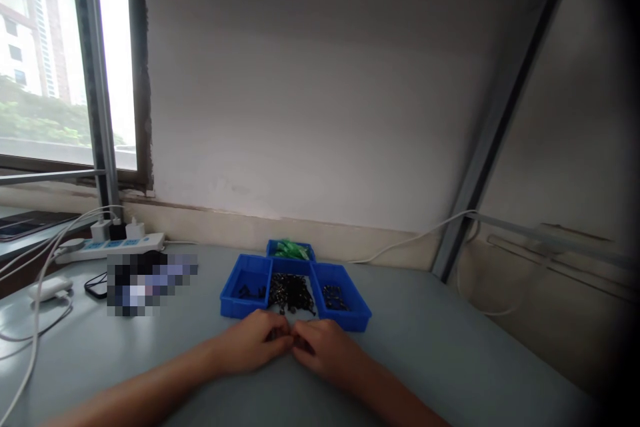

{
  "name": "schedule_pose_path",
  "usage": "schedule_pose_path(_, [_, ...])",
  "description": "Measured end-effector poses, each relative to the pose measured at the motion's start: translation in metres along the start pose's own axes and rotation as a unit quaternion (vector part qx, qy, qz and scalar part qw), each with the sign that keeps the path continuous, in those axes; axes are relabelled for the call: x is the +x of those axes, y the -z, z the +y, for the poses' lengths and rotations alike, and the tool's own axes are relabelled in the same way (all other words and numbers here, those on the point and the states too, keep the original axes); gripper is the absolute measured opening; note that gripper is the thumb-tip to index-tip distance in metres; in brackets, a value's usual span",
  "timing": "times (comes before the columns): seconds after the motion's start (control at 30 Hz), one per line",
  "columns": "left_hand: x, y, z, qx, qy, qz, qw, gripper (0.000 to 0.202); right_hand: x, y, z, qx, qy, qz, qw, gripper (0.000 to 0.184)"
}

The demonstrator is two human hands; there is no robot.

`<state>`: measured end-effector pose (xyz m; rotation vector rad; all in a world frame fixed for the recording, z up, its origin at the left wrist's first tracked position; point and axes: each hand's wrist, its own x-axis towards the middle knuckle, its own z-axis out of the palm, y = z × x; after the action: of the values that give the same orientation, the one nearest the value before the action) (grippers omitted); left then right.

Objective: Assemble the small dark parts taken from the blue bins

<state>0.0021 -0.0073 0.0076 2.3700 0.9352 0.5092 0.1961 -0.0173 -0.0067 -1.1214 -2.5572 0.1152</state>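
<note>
My left hand (257, 341) and my right hand (325, 347) meet fingertip to fingertip just in front of the bins. Both have curled, pinching fingers; whatever small thing is between them is hidden. Right beyond them a pile of small dark parts (291, 292) lies between two blue bins. The left blue bin (235, 307) holds a few dark pieces (251, 292). In the right blue bin (353, 320) are several small shiny metal pieces (334, 297). A third blue bin (271, 245) at the back contains green plastic packaging (293, 249).
On the left stand a white power strip (113, 247) with plugged-in chargers, a white device (50, 288) and loose white cables (37, 320). A blurred-out patch (145, 283) covers something near them. Another cable (400, 240) runs along the wall. Metal posts (480, 147) frame the grey table (425, 347).
</note>
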Motion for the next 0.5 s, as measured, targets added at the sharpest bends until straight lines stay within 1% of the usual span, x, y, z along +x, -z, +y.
schedule_pose_path(0.07, [0.0,-0.001,-0.001,-0.001,0.025,0.005,1.0,0.019,0.0,0.0,0.0,-0.005,0.01,-0.011,1.0,0.007])
schedule_pose_path(0.17, [0.0,-0.002,-0.003,0.003,0.031,0.004,0.999,0.02,-0.001,0.003,0.0,-0.005,0.007,-0.019,1.0,0.009])
schedule_pose_path(0.23, [0.001,-0.003,-0.006,0.013,0.034,0.011,0.999,0.018,0.0,0.006,0.001,0.006,-0.017,-0.021,1.0,0.008])
schedule_pose_path(0.33, [0.001,-0.003,-0.009,0.044,0.042,0.012,0.998,0.013,0.002,0.01,0.004,0.033,-0.072,-0.031,0.996,0.009])
schedule_pose_path(0.4, [0.001,-0.003,-0.009,0.065,0.043,0.009,0.997,0.013,0.002,0.013,0.004,0.044,-0.088,-0.037,0.994,0.011])
schedule_pose_path(0.5, [0.0,-0.001,-0.008,0.093,0.043,0.009,0.995,0.016,0.001,0.015,0.002,0.042,-0.063,-0.049,0.996,0.009])
